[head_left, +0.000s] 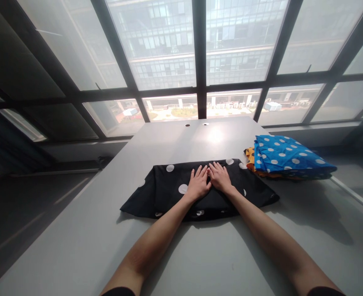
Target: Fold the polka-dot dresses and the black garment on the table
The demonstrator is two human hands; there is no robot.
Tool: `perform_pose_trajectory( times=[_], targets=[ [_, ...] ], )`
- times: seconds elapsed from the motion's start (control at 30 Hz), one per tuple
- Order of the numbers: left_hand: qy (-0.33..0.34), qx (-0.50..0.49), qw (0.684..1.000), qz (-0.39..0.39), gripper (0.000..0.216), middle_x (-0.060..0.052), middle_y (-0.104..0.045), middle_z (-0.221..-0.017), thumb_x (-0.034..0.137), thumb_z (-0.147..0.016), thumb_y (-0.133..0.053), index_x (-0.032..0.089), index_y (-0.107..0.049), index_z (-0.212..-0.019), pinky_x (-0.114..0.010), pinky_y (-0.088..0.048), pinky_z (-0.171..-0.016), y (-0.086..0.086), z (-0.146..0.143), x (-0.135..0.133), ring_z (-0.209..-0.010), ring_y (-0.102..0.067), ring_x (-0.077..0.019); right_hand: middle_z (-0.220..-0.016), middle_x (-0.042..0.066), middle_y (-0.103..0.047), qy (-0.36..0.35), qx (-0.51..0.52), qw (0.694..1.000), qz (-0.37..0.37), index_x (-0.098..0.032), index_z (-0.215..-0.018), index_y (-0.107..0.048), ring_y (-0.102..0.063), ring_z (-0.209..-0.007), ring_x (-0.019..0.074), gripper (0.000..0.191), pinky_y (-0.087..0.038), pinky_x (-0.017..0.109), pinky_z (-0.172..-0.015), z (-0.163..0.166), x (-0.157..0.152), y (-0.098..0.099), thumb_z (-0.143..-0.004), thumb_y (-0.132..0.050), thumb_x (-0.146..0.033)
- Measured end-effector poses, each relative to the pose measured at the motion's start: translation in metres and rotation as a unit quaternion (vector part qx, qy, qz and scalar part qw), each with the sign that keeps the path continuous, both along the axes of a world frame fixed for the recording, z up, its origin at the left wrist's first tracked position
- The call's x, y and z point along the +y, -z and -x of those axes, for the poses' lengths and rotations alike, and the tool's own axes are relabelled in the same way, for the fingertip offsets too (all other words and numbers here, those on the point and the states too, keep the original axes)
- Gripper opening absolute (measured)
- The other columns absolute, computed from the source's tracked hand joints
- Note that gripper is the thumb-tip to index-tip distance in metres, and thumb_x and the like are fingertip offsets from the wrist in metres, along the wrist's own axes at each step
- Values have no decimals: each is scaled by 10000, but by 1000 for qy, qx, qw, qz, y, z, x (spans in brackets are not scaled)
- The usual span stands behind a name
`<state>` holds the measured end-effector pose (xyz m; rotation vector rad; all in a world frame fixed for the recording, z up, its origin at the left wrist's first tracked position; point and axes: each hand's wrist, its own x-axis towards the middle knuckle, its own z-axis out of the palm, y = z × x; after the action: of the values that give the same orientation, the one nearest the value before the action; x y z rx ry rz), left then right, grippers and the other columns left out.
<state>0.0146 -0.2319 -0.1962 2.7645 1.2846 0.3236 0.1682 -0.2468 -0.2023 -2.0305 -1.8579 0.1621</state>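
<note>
A black cloth with white polka dots lies folded flat on the grey table. My left hand rests palm down on the middle of the cloth, fingers stretched out. Beside it, my right hand also lies flat on the cloth with fingers spread. The two hands touch at the thumbs. Neither hand holds anything.
At the table's right side sits a folded blue polka-dot cloth stacked on an orange one. Two small round holes mark the far edge of the table. Large windows stand behind it.
</note>
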Motion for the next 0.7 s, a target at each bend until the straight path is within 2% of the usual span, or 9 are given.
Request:
perform_pose_trajectory(
  times=[0.17, 0.33, 0.4, 0.53, 0.63, 0.7],
  targets=[
    [-6, 1, 1000, -16, 630, -41, -347, -1721, 457, -1053, -442, 266, -405, -1652, -578, -148, -1321, 3, -3, -2, -1616, -237, -294, -1724, 108, -330, -3, 2, 1000, 11, -221, -1620, -462, -245, -1612, 264, 586, -193, 505, -1289, -1, 1, -2, -1122, -274, -467],
    [-56, -14, 998, -27, 621, -23, -293, -1742, 537, -1064, -426, 336, -400, -1651, -636, -168, -1293, -1, 5, -4, -1618, -225, -318, -1749, 124, -254, -4, -15, 1000, 22, -221, -1664, -376, -200, -1627, 263, 612, -155, 501, -1297, -14, -6, 1, -1119, -310, -491],
    [-74, -7, 997, -12, 628, -27, -278, -1747, 575, -1068, -410, 361, -379, -1657, -655, -191, -1277, -5, 21, 1, -1615, -235, -332, -1749, 125, -254, -5, -19, 999, 25, -220, -1670, -360, -208, -1626, 258, 624, -150, 495, -1299, -26, -13, 4, -1117, -318, -506],
    [-128, 18, 991, 29, 629, -40, -296, -1742, 601, -1077, -363, 359, -377, -1657, -661, -202, -1267, -12, 69, 17, -1610, -247, -339, -1745, 118, -269, -4, -32, 999, 28, -227, -1671, -360, -210, -1625, 258, 666, -156, 478, -1302, -53, -25, 7, -1104, -333, -574],
    [-171, 29, 984, 32, 611, -35, -290, -1744, 579, -1085, -347, 345, -402, -1647, -669, -185, -1269, -12, 99, 25, -1621, -213, -336, -1744, 125, -270, 19, -45, 998, 39, -232, -1659, -390, -204, -1627, 268, 686, -133, 488, -1306, -70, -25, 9, -1091, -350, -613],
    [-182, 32, 982, 27, 606, -28, -287, -1744, 562, -1085, -355, 339, -405, -1647, -676, -192, -1266, -11, 109, 26, -1621, -208, -342, -1741, 147, -270, 45, -45, 997, 44, -210, -1656, -398, -198, -1629, 274, 683, -138, 474, -1306, -77, -23, 11, -1095, -348, -598]
  ],
)
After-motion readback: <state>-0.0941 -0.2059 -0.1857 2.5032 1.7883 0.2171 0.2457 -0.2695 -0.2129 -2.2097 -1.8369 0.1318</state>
